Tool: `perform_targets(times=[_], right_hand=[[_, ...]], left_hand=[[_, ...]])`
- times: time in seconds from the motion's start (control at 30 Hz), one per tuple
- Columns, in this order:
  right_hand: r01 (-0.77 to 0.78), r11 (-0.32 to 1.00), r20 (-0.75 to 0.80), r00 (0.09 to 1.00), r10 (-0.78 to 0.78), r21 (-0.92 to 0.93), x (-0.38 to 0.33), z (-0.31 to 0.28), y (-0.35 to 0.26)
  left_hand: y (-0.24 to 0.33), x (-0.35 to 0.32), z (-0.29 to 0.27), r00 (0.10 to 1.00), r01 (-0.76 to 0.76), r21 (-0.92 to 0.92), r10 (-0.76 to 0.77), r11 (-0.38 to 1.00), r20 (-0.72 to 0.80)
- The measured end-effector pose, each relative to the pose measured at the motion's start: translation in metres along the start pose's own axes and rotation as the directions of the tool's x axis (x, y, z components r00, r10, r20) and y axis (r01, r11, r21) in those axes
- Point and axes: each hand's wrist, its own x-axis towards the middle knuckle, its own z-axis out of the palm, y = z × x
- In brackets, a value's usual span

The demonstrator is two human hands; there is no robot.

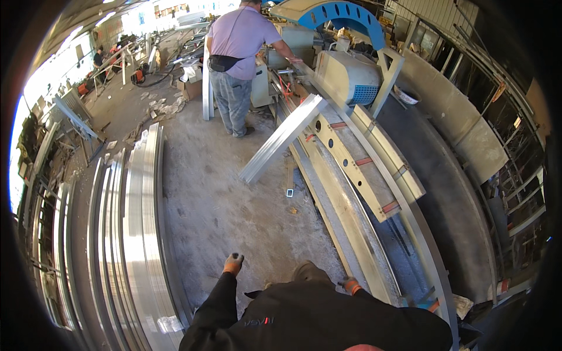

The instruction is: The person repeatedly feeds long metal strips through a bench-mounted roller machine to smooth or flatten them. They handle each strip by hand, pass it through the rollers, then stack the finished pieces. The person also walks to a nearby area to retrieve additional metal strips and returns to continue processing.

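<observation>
A dusty concrete floor (222, 199) was littered with scraps. Daylight was let in through openings (35, 111) at the left, and metal racks (515, 169) were ranged along the right wall.

**Concrete floor and long saw bench**

The dusty concrete floor (222, 205) carries a stack of long aluminium profiles (137, 234) along the left — bright, lying lengthwise. Small offcuts (289, 192) lie beside the bench base. The long metal bench (357, 193) runs up the right; one aluminium profile (284, 138) leans off its near edge, tilted over the floor.
</observation>
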Motion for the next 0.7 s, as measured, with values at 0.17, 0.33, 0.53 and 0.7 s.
perform_targets(times=[0.17, 0.33, 0.53, 0.7], right_hand=[[0.153, 0.979, -0.088, 0.982, -0.166, -0.132, 0.176, -0.082, -0.233], [0.617, 0.750, -0.363, 0.659, -0.658, -0.239, 0.358, -0.247, -0.520], [0.535, 0.645, -0.369, 0.537, -0.758, -0.546, 0.575, -0.474, -0.822], [0.402, 0.484, -0.020, 0.754, -0.657, -0.777, 0.657, -0.574, -0.974]], left_hand=[[0.055, 0.135, -0.001, 0.995, 0.087, -0.132, -0.092, 0.987, -0.036], [0.067, 0.181, 0.000, 0.866, 0.446, 0.127, -0.463, 0.886, 0.190], [0.149, 0.189, -0.032, 0.901, 0.351, 0.273, -0.402, 0.896, 0.163], [0.218, 0.286, -0.033, 0.941, 0.314, 0.227, -0.334, 0.922, 0.055]])
